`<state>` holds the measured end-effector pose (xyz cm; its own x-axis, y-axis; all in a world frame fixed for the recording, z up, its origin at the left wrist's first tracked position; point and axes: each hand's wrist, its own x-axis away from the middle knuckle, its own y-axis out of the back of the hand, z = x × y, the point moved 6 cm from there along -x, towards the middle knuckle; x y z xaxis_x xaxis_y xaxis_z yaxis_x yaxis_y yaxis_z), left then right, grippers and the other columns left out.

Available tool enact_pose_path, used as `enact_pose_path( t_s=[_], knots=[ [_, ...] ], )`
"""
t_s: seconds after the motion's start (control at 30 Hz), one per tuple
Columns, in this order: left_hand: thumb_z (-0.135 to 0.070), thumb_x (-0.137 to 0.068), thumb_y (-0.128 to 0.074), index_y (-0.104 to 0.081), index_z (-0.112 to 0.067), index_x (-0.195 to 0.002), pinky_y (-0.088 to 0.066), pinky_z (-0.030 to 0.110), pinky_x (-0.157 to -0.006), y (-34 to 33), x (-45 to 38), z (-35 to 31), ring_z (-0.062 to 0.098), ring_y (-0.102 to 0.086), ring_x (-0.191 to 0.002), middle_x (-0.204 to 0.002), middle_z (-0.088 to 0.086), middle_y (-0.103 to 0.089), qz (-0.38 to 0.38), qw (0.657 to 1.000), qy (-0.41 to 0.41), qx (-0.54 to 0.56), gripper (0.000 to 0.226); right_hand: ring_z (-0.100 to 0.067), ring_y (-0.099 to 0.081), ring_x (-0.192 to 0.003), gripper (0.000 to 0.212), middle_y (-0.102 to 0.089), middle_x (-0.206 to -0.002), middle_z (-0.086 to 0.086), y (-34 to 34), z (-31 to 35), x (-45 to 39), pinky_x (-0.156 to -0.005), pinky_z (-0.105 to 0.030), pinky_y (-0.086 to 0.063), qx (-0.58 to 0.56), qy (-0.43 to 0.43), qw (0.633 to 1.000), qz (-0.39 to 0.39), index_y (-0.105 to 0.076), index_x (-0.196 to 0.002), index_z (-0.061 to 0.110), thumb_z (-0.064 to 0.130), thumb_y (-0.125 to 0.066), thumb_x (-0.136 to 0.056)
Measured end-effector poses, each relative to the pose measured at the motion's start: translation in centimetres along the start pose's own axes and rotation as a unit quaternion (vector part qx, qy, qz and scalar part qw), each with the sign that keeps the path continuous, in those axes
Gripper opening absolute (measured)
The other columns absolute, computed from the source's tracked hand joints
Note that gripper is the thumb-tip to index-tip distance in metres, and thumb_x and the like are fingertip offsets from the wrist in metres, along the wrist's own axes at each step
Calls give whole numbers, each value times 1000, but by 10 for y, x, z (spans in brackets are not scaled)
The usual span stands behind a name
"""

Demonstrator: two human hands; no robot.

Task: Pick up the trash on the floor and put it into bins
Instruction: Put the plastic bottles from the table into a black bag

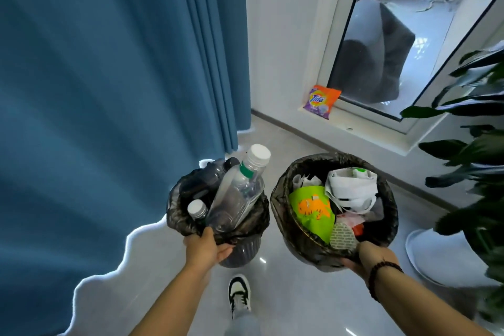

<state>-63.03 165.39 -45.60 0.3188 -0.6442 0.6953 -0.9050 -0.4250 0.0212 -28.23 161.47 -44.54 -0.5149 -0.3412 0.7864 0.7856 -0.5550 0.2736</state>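
I carry two bins lined with black bags above the grey floor. My left hand [208, 244] grips the near rim of the left bin [240, 254], which holds a large clear plastic bottle [240, 188] with a white cap and smaller bottles. My right hand [366, 258] grips the near rim of the right bin [281, 199], filled with a green wrapper [311, 210], white paper bags [351, 188] and other scraps. An orange and purple detergent packet [321, 101] leans on the sill of the glass door ahead.
A blue curtain [109, 90] hangs at the left, reaching the floor. A large green plant [474, 172] in a white pot [425, 256] stands at the right. My shoe [239, 294] is on the tiles below the bins. A glass door [395, 43] is ahead.
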Motion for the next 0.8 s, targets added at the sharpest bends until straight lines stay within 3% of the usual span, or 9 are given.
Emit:
enact_pose_path(
  t_s=[0.13, 0.23, 0.3, 0.37, 0.43, 0.57, 0.73, 0.8],
  knots=[
    [-11, -101, -35, -42, -5, -137, -53, 24, -42, -42, -61, -43, 25, -67, -57, -111, 21, -63, 23, 999, -2, -42, 36, -44, -65, -84, 13, -61, -83, -22, -33, 41, -37, -65, -46, -57, -21, -21, 999, -23, -46, -76, 0, -11, -47, -83],
    [-11, -101, -36, -38, -6, -139, -53, 25, -42, -73, -111, -77, 25, -68, -56, -116, 22, -62, 37, 997, 4, -66, 39, -41, -64, -74, 7, -59, -79, -19, -59, 72, -59, -44, -40, -55, -58, -33, 997, -37, -49, -89, -5, -10, -47, -84],
    [-12, -100, -36, -37, -7, -141, -53, 25, -42, -96, -139, -98, 26, -68, -59, -119, 24, -61, 35, 995, 1, -88, 40, -39, -61, -71, 14, -58, -91, -21, -73, 91, -74, -55, -44, -59, -96, -45, 993, -45, -47, -99, -5, -10, -47, -85],
    [-12, -101, -36, -38, -6, -140, -53, 24, -42, -120, -163, -119, 28, -66, -64, -121, 26, -60, 37, 993, -3, -111, 39, -42, -59, -82, 17, -56, -105, -22, -85, 108, -87, -80, -50, -55, -122, -60, 989, -51, -46, -100, -4, -12, -47, -85],
    [-14, -101, -37, -36, -7, -141, -53, 26, -44, -143, -183, -138, 29, -66, -66, -122, 26, -59, 38, 993, 0, -116, 40, -43, -58, -92, 18, -55, -108, -22, -94, 123, -99, -88, -52, -51, -138, -70, 987, -50, -46, -99, -4, -14, -47, -85],
    [-15, -101, -37, -35, -9, -140, -52, 26, -43, -204, -227, -165, 23, -65, -54, -117, 23, -60, 33, 991, -1, -129, 40, -43, -58, -104, 13, -55, -116, -20, -99, 158, -144, -86, -51, -53, -152, -91, 982, -66, -50, -91, -6, -16, -47, -83],
    [-12, -99, -36, -33, -6, -139, -53, 26, -42, -285, -277, -167, 32, -67, -66, -113, 24, -62, 27, 990, 17, -136, 40, -39, -58, -90, 29, -53, -118, -18, -95, 203, -212, -46, -34, -55, -158, -101, 979, -85, -48, -116, -9, -6, -54, -88],
    [-14, -100, -37, -33, -5, -139, -54, 27, -43, -320, -293, -165, 32, -68, -70, -115, 25, -61, 25, 990, 26, -134, 41, -44, -57, -102, 33, -54, -123, -21, -93, 222, -245, -59, -40, -58, -174, -115, 974, -93, -48, -119, -7, 2, -57, -89]
  ],
)
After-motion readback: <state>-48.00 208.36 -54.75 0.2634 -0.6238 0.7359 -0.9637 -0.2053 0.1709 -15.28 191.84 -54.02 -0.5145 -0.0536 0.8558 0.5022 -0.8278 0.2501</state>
